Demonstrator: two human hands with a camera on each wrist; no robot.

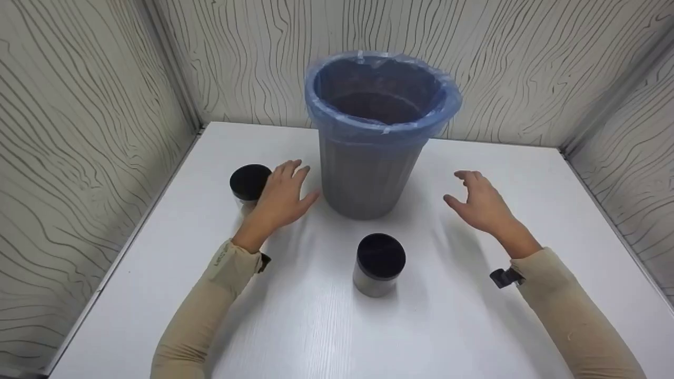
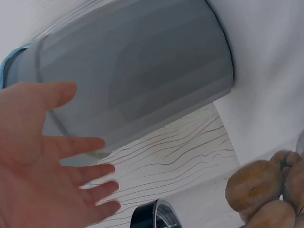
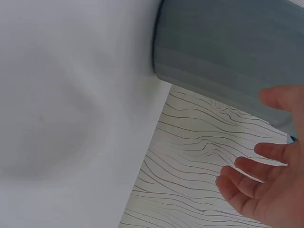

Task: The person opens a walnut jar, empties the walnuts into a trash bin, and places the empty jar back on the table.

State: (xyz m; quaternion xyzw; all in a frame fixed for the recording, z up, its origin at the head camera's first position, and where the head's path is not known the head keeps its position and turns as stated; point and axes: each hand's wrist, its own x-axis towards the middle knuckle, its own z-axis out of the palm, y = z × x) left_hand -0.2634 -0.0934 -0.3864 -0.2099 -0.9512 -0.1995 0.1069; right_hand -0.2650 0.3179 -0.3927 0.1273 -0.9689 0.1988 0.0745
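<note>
A grey trash bin [image 1: 368, 179] stands upright on the table, lined with a blue plastic bag [image 1: 387, 129] folded over its rim. Just left of the bin my left hand [image 1: 281, 197] is held out, fingers spread and palm facing it, holding nothing. On the bin's other side, farther off, my right hand [image 1: 482, 208] is raised with loosely bent, empty fingers. Partly behind my left hand and wrist stands a clear jar with a black lid [image 1: 250, 181]. Brown, rounded, nut-like pieces [image 2: 254, 187] show low in it in the left wrist view.
A second black-lidded jar [image 1: 376, 281] stands in front of the bin, near the middle of the white table [image 1: 316, 337]. Wood-grain patterned panels [image 1: 253, 63] rise at the back and both sides, close behind the bin.
</note>
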